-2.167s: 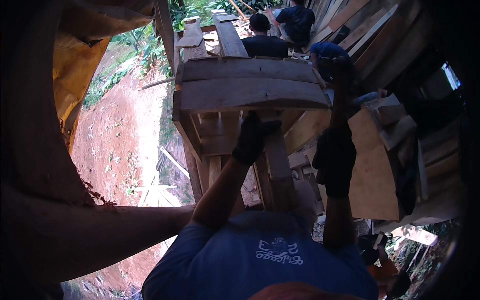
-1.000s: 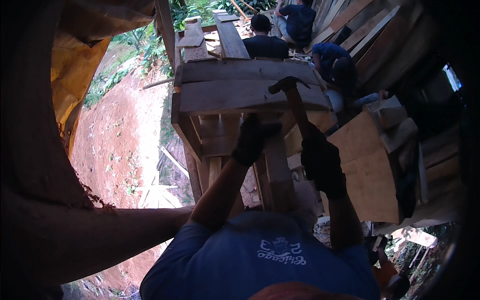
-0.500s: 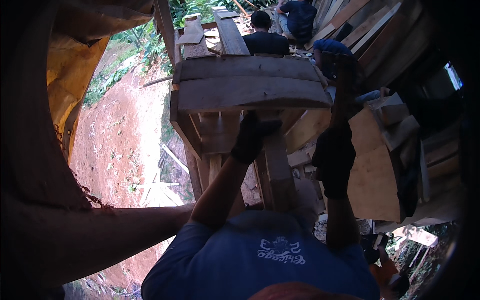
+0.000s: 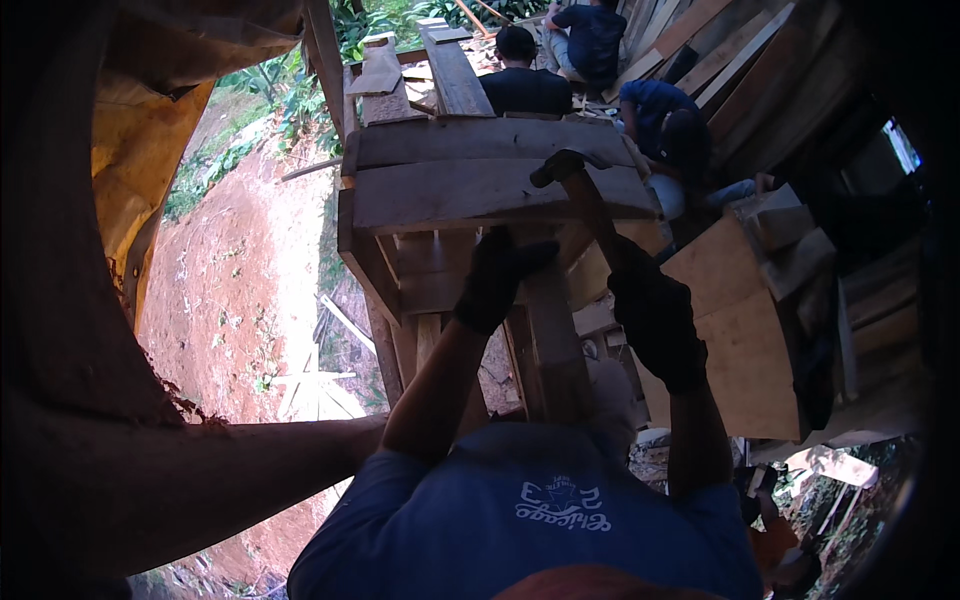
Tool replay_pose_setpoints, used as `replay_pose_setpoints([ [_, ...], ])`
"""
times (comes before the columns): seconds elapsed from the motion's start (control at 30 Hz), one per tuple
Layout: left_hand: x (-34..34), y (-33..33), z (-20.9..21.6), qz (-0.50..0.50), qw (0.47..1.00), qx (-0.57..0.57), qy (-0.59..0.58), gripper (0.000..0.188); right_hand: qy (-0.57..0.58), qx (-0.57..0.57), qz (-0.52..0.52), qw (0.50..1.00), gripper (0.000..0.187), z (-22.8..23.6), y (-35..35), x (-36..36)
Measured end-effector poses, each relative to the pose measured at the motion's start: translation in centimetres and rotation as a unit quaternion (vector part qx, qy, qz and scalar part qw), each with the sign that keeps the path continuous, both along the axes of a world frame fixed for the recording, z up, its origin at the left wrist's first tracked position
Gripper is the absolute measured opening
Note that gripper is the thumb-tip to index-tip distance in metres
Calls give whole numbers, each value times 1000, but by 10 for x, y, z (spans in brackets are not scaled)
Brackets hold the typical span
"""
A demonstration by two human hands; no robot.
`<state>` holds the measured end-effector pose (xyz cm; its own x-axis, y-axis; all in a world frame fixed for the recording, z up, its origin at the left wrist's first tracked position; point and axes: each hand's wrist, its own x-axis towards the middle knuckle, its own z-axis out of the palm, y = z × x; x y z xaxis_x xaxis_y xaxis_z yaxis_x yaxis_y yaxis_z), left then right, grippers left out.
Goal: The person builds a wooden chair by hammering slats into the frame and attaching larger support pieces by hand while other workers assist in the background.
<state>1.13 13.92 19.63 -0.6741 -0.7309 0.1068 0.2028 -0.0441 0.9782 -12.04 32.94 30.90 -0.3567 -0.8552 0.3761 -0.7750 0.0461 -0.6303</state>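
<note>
A hammer (image 4: pixel 590 205) with a wooden handle is gripped in my right hand (image 4: pixel 657 325), which wears a dark glove. Its head hangs over the right part of the weathered wooden board (image 4: pixel 450 190) that spans a boxy plank frame (image 4: pixel 365 240); I cannot tell whether they touch. Just below the board's lower edge is my left hand (image 4: pixel 497 280), also gloved. The thumb stretches out to the right, apart from the fingers, which point up toward the edge. Their tips are lost in shadow.
Several people are nearby: a person in black (image 4: pixel 525 85) beyond the frame, another in dark clothes (image 4: pixel 590 40), and a person in blue (image 4: pixel 665 125) bending low. Planks (image 4: pixel 745 60) lean at the far right. A large wooden panel (image 4: pixel 740 340) stands right. An earth slope (image 4: pixel 215 300) lies left.
My right hand has swung the hammer from upright at the right to a tilt over the board. My left hand has barely moved. The person in blue has shifted slightly.
</note>
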Motion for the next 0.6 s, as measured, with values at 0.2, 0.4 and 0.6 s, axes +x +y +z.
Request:
replay_pose_setpoints([
  [0.2,-1,9,11,86,988,-130,-9,34,-23,2,-20,1000,36,-11,8,-5],
  [0.4,7,12,13,81,980,-166,-69,33,-26,22,-74,997,41,-3,14,-13],
  [0.6,5,16,13,35,997,-51,51,37,-10,40,2,999,34,5,10,-12],
])
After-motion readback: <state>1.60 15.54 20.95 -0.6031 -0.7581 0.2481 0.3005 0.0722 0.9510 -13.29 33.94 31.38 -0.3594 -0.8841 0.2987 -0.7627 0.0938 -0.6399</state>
